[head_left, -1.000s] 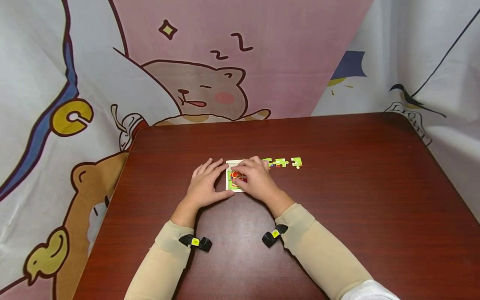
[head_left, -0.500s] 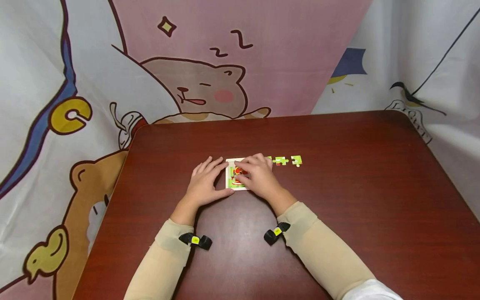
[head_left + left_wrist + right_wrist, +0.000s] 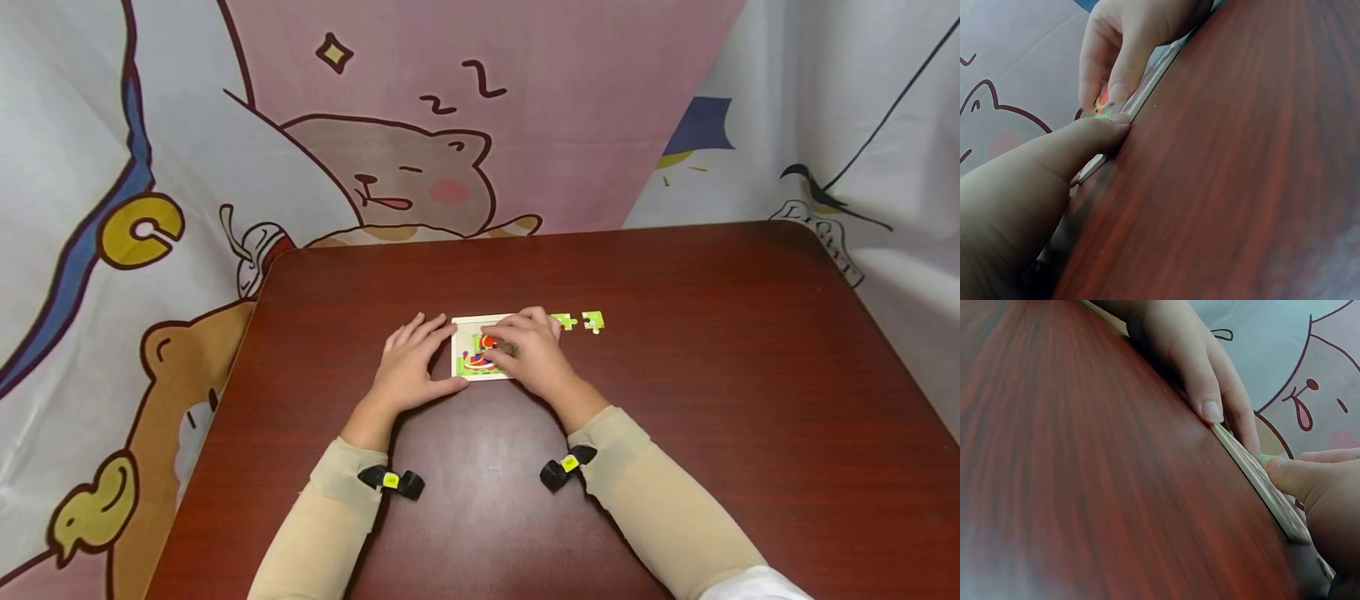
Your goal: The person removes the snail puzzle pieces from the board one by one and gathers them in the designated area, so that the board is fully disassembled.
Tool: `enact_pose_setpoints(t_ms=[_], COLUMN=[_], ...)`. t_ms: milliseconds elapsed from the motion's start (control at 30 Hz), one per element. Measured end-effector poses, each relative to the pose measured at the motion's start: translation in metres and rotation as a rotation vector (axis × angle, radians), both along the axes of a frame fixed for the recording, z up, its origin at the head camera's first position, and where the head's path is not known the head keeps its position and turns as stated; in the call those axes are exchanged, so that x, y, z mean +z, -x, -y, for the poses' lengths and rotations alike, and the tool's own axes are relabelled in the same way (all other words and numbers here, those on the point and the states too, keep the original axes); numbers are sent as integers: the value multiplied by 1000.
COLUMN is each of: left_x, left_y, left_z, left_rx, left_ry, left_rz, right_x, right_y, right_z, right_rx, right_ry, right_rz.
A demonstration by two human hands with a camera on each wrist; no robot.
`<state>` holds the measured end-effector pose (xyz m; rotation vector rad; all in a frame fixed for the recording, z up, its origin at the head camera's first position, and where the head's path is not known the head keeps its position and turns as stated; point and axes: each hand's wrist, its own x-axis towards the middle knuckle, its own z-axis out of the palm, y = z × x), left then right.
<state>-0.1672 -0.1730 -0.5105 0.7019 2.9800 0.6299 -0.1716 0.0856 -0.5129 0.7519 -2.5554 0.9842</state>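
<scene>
A small white-rimmed puzzle tray (image 3: 460, 350) with a colourful picture lies flat on the table. My left hand (image 3: 407, 367) touches its left side with spread, fairly straight fingers, the thumb (image 3: 1107, 130) at the near left corner and the index fingertip near the far one. Over the tray's right part, my right hand (image 3: 536, 354) pinches a red and green puzzle piece (image 3: 489, 342) between thumb and fingers. That hand hides much of the tray. Just beyond it, a green puzzle piece (image 3: 564, 322) lies partly covered by the fingers, with a green corner piece (image 3: 593, 322) further right.
The dark red wooden table (image 3: 712, 400) reaches back to a cartoon-printed curtain (image 3: 570, 108). Black straps with small yellow-marked devices sit on both wrists, over beige sleeves (image 3: 330, 508).
My right hand has slid to the right over the tray with the piece, showing more of the tray's left part and covering more of the loose pieces. The left hand stays at the tray's left side.
</scene>
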Motion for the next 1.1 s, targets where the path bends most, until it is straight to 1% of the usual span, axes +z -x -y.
enact_pose_setpoints(t_ms=[133, 300, 633, 900, 1100], left_x=[0, 2, 1, -1, -1], left_y=[0, 1, -1, 0, 0], left_z=[0, 1, 1, 1, 1], left_rx=[4, 7, 1, -2, -2], left_ry=[-1, -3, -5, -13, -19], left_rz=[6, 9, 12, 10, 4], right_x=[1, 3, -2, -4, -3], right_y=[-3, -6, -11, -13, -12], right_z=[-14, -34, -72, -81, -81], right_rx=[-16, -48, -100, -88, -100], right_ry=[2, -6, -30, -22, -48], right_rz=[-4, 12, 48, 83, 123])
